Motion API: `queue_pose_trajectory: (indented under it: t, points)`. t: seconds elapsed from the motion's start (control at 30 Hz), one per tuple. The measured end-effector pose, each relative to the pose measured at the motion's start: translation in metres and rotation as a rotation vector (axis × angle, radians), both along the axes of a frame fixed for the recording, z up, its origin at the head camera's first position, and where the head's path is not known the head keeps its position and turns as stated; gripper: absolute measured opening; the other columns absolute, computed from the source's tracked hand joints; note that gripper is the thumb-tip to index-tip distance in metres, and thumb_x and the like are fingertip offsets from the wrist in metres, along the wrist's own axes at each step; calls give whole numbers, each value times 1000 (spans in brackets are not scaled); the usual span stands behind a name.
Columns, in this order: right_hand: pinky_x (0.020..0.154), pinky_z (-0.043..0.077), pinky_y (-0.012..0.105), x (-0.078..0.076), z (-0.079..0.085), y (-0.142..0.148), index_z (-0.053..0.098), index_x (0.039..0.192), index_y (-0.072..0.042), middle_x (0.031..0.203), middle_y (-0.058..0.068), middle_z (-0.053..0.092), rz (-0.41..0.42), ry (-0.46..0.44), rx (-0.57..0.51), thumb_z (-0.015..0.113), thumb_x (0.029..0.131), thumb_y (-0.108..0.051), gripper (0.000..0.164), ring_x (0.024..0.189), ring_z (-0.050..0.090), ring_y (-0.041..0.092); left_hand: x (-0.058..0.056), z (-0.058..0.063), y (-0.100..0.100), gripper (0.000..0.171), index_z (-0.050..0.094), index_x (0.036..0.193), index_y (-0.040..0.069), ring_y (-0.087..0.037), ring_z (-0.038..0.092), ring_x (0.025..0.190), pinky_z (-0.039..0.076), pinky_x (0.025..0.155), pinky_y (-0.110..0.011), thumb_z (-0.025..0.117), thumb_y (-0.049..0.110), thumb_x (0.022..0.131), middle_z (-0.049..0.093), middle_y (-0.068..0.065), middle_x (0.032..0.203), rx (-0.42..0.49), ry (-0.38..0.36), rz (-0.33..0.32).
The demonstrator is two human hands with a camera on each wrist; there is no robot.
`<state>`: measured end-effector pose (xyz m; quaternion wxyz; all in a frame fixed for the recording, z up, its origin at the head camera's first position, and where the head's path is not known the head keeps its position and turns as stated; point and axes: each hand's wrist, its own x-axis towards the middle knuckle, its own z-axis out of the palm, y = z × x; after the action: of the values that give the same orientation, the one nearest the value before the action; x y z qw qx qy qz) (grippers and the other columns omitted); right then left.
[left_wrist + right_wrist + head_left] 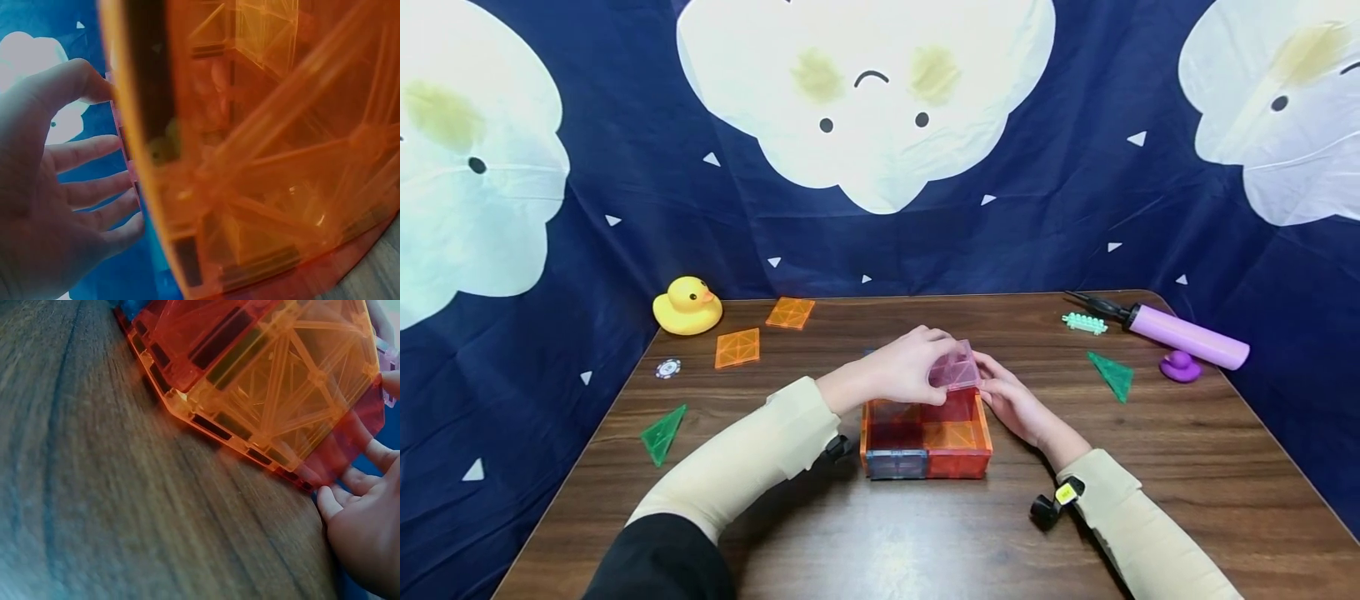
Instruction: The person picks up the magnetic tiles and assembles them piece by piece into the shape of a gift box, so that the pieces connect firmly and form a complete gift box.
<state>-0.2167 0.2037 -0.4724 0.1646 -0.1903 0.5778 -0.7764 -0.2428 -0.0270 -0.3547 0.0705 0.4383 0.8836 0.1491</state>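
The open tile box (958, 465) is positioned nearest. Beyond, at the red rear wall (953, 408), the pink tile (957, 372) is pinched by the left hand (902, 367), above the far right corner; wall contact cannot be confirmed. The wall is touched by the right hand (1017, 408), fingers loosely extended.

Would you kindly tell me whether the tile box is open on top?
Open: in the head view, no tile lies across the walls of the box, and its inside shows from above.
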Motion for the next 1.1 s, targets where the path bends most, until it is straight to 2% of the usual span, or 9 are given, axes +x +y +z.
queue_pose_trajectory:
  t: [0.37, 0.7, 0.87, 0.97, 1.1]
  points:
    - [109, 37, 24, -1, 5, 0, 21, 159, -1, 150, 5, 40, 57, -3, -23, 41, 96, -2, 66, 133, 45, 11, -5, -6, -3, 67, 59, 139, 9, -28, 49, 123, 44, 103, -39, 81, 26, 79, 58, -11, 139, 8, 6, -32]
    - [109, 37, 24, 0, 3, 1, 19, 160, 0, 155, 12, 33, 50, -14, -9, 41, 97, -2, 67, 135, 43, 12, -5, -8, -3, 69, 56, 144, 10, -28, 46, 126, 43, 104, -40, 80, 23, 81, 54, -11, 142, -4, -52, -37]
    - [110, 36, 24, 1, 2, 0, 17, 160, 1, 157, 14, 30, 53, -10, -2, 40, 97, -3, 68, 135, 42, 11, -11, -7, -13, 65, 54, 144, 8, -27, 46, 132, 40, 110, -42, 76, 25, 85, 53, -11, 145, 58, -82, -57]
    - [111, 36, 24, 1, 3, 0, 13, 161, 2, 157, 14, 29, 61, -6, -9, 41, 97, -3, 70, 136, 41, 10, -16, -7, -30, 60, 53, 144, 6, -26, 46, 136, 36, 113, -43, 71, 26, 90, 53, -10, 146, 134, -71, -12]
    - [110, 36, 23, 1, 3, 1, 11, 161, 2, 157, 13, 29, 60, -8, -11, 42, 97, -5, 72, 137, 40, 9, -18, -13, -65, 54, 52, 145, 4, -28, 47, 138, 36, 114, -46, 66, 26, 98, 53, -13, 147, 235, -49, 136]
